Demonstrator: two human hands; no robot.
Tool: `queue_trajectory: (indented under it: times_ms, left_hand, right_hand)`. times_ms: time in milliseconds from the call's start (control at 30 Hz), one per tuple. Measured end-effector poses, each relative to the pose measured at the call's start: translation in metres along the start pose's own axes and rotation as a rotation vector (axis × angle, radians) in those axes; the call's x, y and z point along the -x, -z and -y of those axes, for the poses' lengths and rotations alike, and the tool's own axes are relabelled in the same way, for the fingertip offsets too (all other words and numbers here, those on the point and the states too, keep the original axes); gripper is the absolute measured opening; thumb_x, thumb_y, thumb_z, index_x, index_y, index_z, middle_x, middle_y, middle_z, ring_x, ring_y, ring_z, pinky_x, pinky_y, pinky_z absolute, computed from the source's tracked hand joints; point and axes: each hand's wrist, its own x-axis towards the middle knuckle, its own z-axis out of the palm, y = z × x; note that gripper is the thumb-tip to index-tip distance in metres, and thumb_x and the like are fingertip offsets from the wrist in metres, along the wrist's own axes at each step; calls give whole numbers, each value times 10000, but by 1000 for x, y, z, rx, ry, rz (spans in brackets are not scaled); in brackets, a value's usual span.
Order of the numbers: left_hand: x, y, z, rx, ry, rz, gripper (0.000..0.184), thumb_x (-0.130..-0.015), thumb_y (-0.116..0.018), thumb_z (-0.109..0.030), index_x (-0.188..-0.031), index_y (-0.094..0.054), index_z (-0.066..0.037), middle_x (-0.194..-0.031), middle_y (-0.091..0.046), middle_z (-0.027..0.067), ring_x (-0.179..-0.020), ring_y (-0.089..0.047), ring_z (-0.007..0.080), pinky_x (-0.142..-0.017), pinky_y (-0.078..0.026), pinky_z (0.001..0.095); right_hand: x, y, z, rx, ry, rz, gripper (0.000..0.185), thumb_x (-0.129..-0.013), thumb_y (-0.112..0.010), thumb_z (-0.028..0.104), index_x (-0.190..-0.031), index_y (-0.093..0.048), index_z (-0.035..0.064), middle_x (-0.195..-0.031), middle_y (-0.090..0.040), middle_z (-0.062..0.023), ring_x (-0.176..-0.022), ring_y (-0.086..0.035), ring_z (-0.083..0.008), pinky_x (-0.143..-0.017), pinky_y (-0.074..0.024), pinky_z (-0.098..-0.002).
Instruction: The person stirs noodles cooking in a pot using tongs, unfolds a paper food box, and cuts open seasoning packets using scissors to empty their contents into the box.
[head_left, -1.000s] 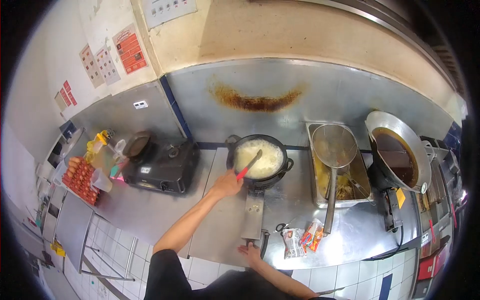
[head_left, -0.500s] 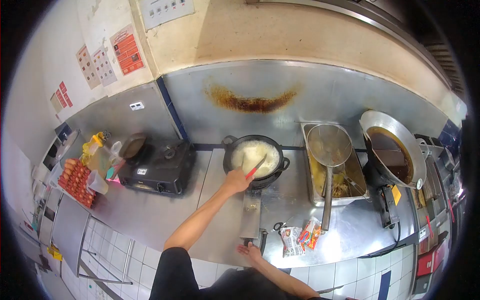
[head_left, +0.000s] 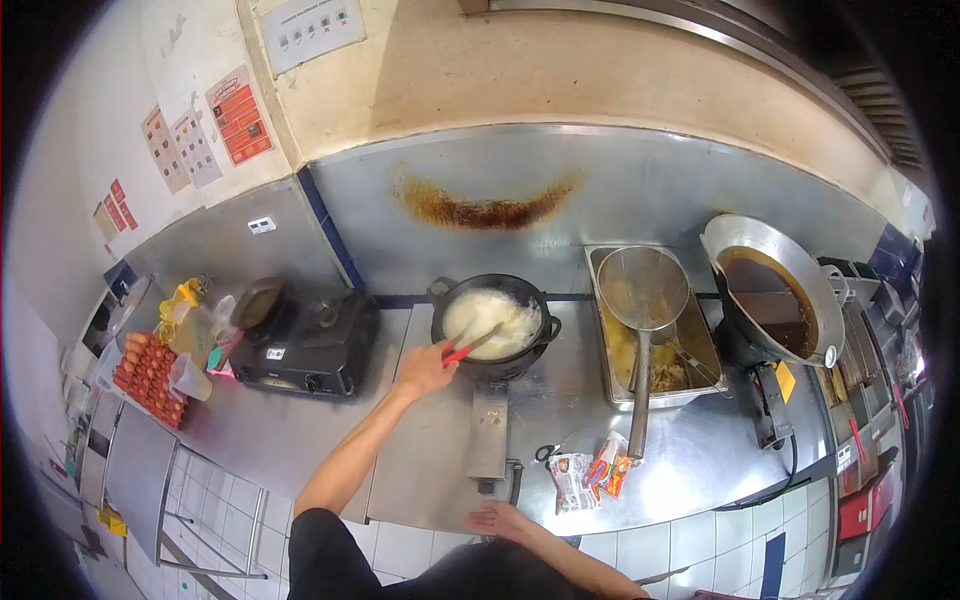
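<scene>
My left hand (head_left: 425, 371) is closed around red-handled tongs (head_left: 461, 354) at the near left side of a black two-handled pan (head_left: 549, 328). The metal arms of the tongs reach into pale, foaming contents (head_left: 512, 322), where their tips are hard to make out. Under the pan, a burner with a steel front box (head_left: 489, 440) stands on the counter. My right hand (head_left: 501, 521) is at the counter's front edge, just below that box. Its fingers are stretched out, and nothing shows in them.
To the right are snack packets (head_left: 574, 483), scissors (head_left: 545, 453), a steel tray (head_left: 660, 400) with a strainer (head_left: 645, 290) across it, and a large wok (head_left: 722, 238) of dark liquid. Leftward stand a black stove (head_left: 310, 345) and stacked eggs (head_left: 148, 378). A hose (head_left: 515, 485) hangs by the burner.
My left hand and the tongs have shifted left across the pan. My right hand has drawn slightly back from the burner's front end. The whole view has swung a little.
</scene>
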Motion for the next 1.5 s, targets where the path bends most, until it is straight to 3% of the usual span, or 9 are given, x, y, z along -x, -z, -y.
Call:
queue_trajectory:
  times_ms: [367, 633, 867, 933, 1000, 1100, 1300, 1400, 1500]
  left_hand:
    - [6, 46, -9, -73, 81, 48, 444, -858, -617, -404, -1228, -629, -159, -955, -711, 171, -941, -666, 384, -828, -515, 487]
    - [16, 73, -29, -206, 74, 191, 440, -852, -608, -447, -1153, -690, -137, -947, -710, 187, -946, -670, 383, -845, -523, 467]
    - [-8, 37, -21, -108, 83, 89, 453, -853, -606, -450, -1166, -676, -129, -996, -708, 166, -972, -665, 367, -852, -520, 461]
    - [-13, 48, -28, -107, 60, 57, 445, -858, -603, -450, -1151, -677, -123, -997, -707, 162, -983, -662, 365, -851, -519, 464]
    - [-20, 57, -33, -42, 38, -28, 349, -861, -589, -399, -958, -699, -82, -933, -714, 155, -910, -670, 379, -803, -517, 478]
    - [-53, 32, -26, -31, -29, -115, 336, -851, -593, -389, -918, -706, -81, -899, -714, 160, -874, -676, 387, -775, -525, 483]
    - [-73, -24, -2, -144, -26, 9, 372, -852, -588, -422, -998, -693, -96, -917, -706, 173, -878, -679, 387, -761, -535, 502]
    - [-43, -2, -7, -87, -32, 12, 363, -860, -583, -420, -1009, -686, -106, -901, -705, 177, -860, -674, 403, -755, -535, 503]
    - [-13, 19, -6, 20, -16, -12, 367, -869, -584, -417, -1077, -679, -130, -919, -704, 177, -864, -667, 409, -765, -528, 499]
  right_hand:
    - [1, 4, 7, 65, -5, 6, 438, -1005, -463, 208, -1305, -383, -101, -1301, -511, -292, -1218, -527, -412, -1082, -428, -463]
    - [3, -10, 9, 84, 51, -83, 480, -1011, -450, 195, -1384, -277, -52, -1294, -501, -313, -1204, -528, -434, -1065, -444, -500]
    - [-6, -5, 9, 61, 55, -72, 487, -987, -504, 205, -1361, -307, -35, -1242, -550, -289, -1149, -579, -409, -1005, -489, -473]
    - [-4, -3, 8, 74, 79, -62, 436, -1008, -445, 178, -1363, -306, -33, -1290, -512, -310, -1191, -545, -428, -1039, -458, -492]
    - [-13, 4, 2, 74, 108, -45, 420, -1007, -441, 183, -1351, -323, -27, -1289, -520, -304, -1185, -554, -422, -1038, -454, -488]
    - [-11, -4, 5, 69, 85, -106, 414, -1009, -436, 189, -1347, -326, -22, -1296, -515, -306, -1188, -552, -426, -1052, -441, -493]
    - [-4, -14, 8, 90, 127, -130, 407, -1029, -376, 217, -1342, -321, -37, -1324, -490, -318, -1226, -522, -432, -1078, -418, -500]
    - [-3, -15, 2, 95, 133, -114, 451, -1032, -366, 212, -1377, -268, -62, -1274, -515, -309, -1153, -572, -427, -1025, -474, -505]
    - [-6, -23, 2, 88, 135, -165, 425, -1046, -325, 228, -1365, -297, -51, -1328, -480, -319, -1250, -496, -436, -1094, -404, -504]
